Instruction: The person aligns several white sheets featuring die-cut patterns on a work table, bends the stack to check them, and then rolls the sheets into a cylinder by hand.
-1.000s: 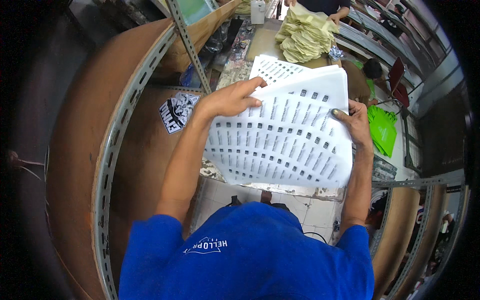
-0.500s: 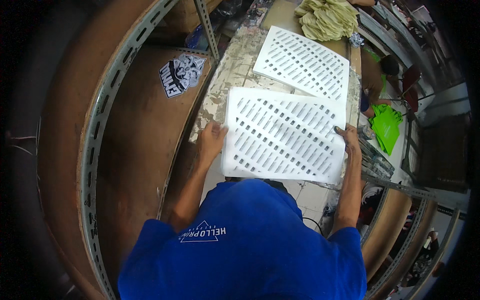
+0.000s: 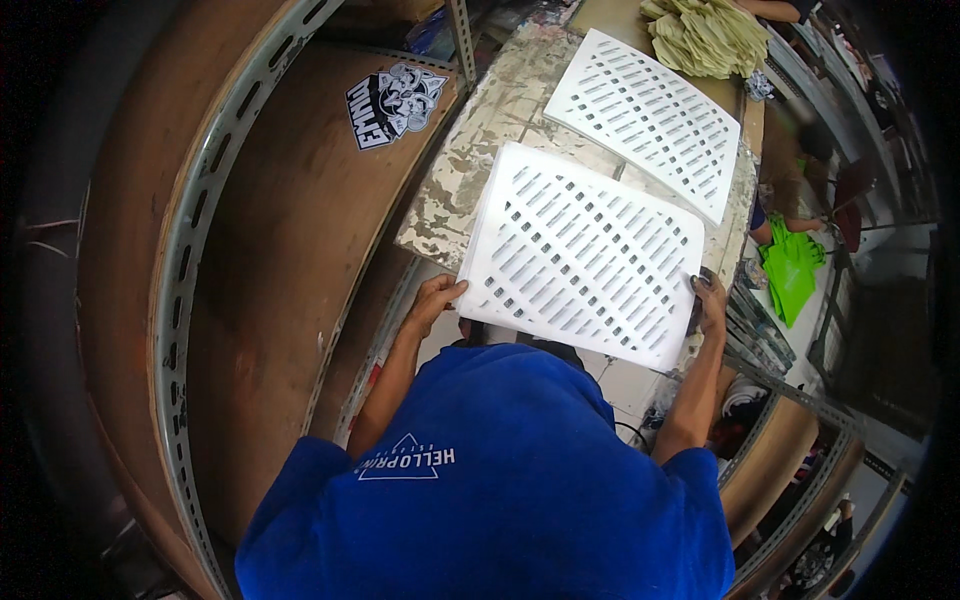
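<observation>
A pile of white paper sheets (image 3: 585, 250) printed with slanting rows of small grey and black marks lies at the near end of the worn table. Its near edge juts past the table toward my body. My left hand (image 3: 437, 300) pinches the near left corner, fingers closed on the paper. On the right edge, my right hand (image 3: 709, 298) holds the same pile, its dark-smudged thumb on top. Just beyond, a second pile of similar printed sheets (image 3: 650, 120) lies on the table, partly overlapped by the nearer pile's far right corner.
The paint-flaked table (image 3: 455, 195) stretches away from me. Folded yellowish cloth (image 3: 705, 38) is heaped at its far end. A metal-edged wooden shelf (image 3: 270, 240) with a black-and-white sticker (image 3: 398, 103) stands left. Right, another person's hand (image 3: 806, 225) is beside bright green fabric (image 3: 793, 272).
The near pile has turned clockwise, and my left hand has come closer to my body with its corner. The whole view has shifted and tilted slightly. Both hands still hold the paper.
</observation>
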Tool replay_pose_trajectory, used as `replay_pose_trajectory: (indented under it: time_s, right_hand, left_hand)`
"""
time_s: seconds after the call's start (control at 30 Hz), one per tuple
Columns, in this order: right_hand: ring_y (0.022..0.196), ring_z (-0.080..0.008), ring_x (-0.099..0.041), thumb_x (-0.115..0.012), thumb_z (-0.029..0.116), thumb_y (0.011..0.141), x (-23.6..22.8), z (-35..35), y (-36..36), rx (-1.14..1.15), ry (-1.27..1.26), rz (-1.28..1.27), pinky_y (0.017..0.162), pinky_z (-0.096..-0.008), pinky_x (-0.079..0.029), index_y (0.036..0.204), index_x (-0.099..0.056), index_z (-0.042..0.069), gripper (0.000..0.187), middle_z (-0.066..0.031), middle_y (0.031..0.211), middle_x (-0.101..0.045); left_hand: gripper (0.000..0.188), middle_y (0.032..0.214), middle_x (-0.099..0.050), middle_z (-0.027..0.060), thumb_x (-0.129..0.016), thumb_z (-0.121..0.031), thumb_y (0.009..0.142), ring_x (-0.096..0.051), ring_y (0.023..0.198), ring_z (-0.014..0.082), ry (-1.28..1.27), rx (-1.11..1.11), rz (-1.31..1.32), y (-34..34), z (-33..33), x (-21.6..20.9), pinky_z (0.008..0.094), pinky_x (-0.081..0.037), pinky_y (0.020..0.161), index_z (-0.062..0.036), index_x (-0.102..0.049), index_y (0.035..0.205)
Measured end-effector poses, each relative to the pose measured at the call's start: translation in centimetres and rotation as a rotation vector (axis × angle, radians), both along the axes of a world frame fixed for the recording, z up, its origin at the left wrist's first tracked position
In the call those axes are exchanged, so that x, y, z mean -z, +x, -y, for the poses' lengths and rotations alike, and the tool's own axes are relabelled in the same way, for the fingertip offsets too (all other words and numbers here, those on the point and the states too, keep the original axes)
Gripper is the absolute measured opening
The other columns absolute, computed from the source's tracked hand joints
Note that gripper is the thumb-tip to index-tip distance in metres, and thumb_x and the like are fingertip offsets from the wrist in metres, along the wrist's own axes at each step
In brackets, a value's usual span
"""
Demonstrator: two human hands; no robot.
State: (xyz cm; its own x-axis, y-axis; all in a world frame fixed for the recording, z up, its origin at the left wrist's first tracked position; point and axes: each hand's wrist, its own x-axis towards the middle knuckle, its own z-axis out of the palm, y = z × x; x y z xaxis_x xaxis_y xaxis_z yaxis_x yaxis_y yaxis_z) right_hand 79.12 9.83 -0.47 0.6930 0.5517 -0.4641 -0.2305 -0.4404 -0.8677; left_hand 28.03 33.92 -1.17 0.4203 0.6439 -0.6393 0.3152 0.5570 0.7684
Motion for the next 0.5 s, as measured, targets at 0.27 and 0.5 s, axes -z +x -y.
replay_pose_trajectory:
  time_s: [0.27,0.5]
  right_hand:
    - [0.099,-0.0192,-0.062,-0.062,0.009,0.093,0.4,2.0,-3.9,0.148,0.084,0.010,0.081,-0.0296,-0.051,0.130,-0.050,-0.003,0.041,-0.0133,0.118,-0.063]
    - [0.101,-0.0194,-0.055,-0.063,0.005,0.092,0.0,1.6,-6.3,0.057,0.074,0.152,0.091,-0.0309,-0.044,0.123,-0.051,-0.003,0.035,-0.0126,0.117,-0.060]
  left_hand:
    - [0.035,0.092,-0.068,0.0106,-0.067,-0.029,0.090,-0.062,0.086,0.0167,-0.043,0.136,-0.108,1.5,-1.1,-1.6,0.0314,-0.049,0.073,0.0022,-0.065,0.105]
    - [0.038,0.100,-0.068,0.0215,-0.061,-0.022,0.092,-0.065,0.090,0.0239,0.365,0.223,-0.142,3.5,-1.3,-0.4,0.0363,-0.051,0.080,0.0064,-0.059,0.117]
